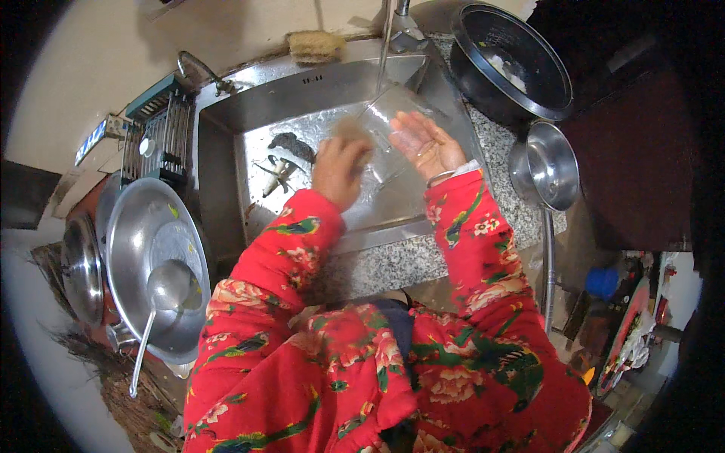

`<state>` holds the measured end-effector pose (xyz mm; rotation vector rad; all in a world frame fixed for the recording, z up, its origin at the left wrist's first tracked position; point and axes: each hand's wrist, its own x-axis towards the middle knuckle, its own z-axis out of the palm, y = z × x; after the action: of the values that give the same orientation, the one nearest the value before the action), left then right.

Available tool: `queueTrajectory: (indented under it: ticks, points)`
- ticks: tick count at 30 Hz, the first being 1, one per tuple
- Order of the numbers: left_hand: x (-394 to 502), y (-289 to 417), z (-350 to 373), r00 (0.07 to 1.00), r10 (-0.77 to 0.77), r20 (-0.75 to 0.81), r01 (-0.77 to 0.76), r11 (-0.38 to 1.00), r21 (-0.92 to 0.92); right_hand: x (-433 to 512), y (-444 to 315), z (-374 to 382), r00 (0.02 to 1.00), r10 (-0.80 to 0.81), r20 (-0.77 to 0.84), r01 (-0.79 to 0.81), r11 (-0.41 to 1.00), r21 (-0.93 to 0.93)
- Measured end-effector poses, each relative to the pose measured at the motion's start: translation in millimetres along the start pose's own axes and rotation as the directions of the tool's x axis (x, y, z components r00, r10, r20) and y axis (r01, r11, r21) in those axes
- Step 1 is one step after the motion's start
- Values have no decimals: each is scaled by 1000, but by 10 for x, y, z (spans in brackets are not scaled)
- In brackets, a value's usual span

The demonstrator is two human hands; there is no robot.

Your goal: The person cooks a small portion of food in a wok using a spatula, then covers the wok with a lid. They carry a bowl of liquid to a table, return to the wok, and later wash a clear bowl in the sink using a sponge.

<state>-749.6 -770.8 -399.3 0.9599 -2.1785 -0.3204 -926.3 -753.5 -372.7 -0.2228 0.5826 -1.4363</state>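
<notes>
Over the steel sink (224, 170), my left hand (340, 170) is curled around a blurred brown thing (351, 131), perhaps a sponge. My right hand (429, 146) is palm up, its wet fingers extended, with nothing plainly held. A clear rectangular thing (391, 107), perhaps a plastic container, lies below and between the hands; contact with the right hand cannot be told. Water (385, 51) runs down beside it from the tap (406, 37). Left of my left hand, a dark scourer or cloth (291, 146) and a pale scrap with dark strips (276, 174) lie in the sink.
A yellowish sponge (317, 47) sits on the back ledge. A black pot (510, 62) with white remnants and a steel bowl (552, 167) stand right. On the left are a rack (161, 136) and a large metal basin (133, 226) holding a ladle (170, 286).
</notes>
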Motion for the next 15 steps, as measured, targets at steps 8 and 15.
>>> queueTrajectory:
  ticks: [8, 15]
  points:
    - [133, -316, -16, 875, -482, -32, 432, 809, -399, 92, -55, -27, 989, 141, 44, -84, 781, -619]
    - [335, -227, 70, 638, -753, 158, 770, 625, -129, 196, 279, 31, 950, 275, 151, 280, -528, -801]
